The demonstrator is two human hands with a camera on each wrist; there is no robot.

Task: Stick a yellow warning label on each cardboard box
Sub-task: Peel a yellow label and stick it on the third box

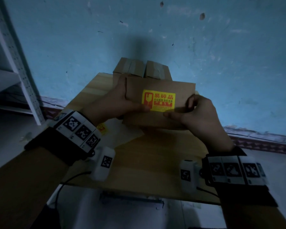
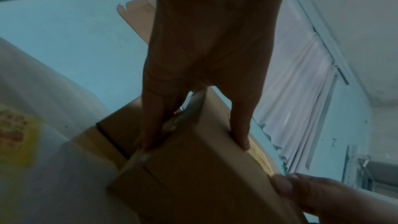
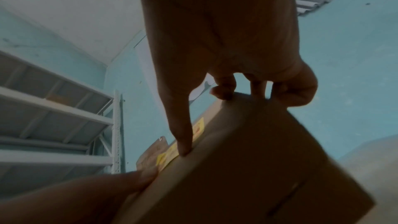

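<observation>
I hold a cardboard box (image 1: 158,119) up over the table with both hands. A yellow warning label (image 1: 158,100) with red print is stuck flat on the face turned toward me. My left hand (image 1: 116,103) grips the box's left end, its thumb lying on the label's lower left corner. My right hand (image 1: 198,111) holds the right end, thumb pressed on the cardboard just below the label, fingers curled round the edge. The left wrist view shows my left hand (image 2: 204,57) clamping the box (image 2: 193,168). In the right wrist view, my right hand (image 3: 215,40) grips the box (image 3: 247,159) beside the label (image 3: 200,125).
Two taped cardboard boxes (image 1: 130,68) (image 1: 157,70) stand at the far end of the wooden table (image 1: 147,162), against the blue wall. A white backing sheet with a yellow label (image 1: 102,128) lies on the table under my left wrist. A white metal shelf (image 1: 15,66) stands at the left.
</observation>
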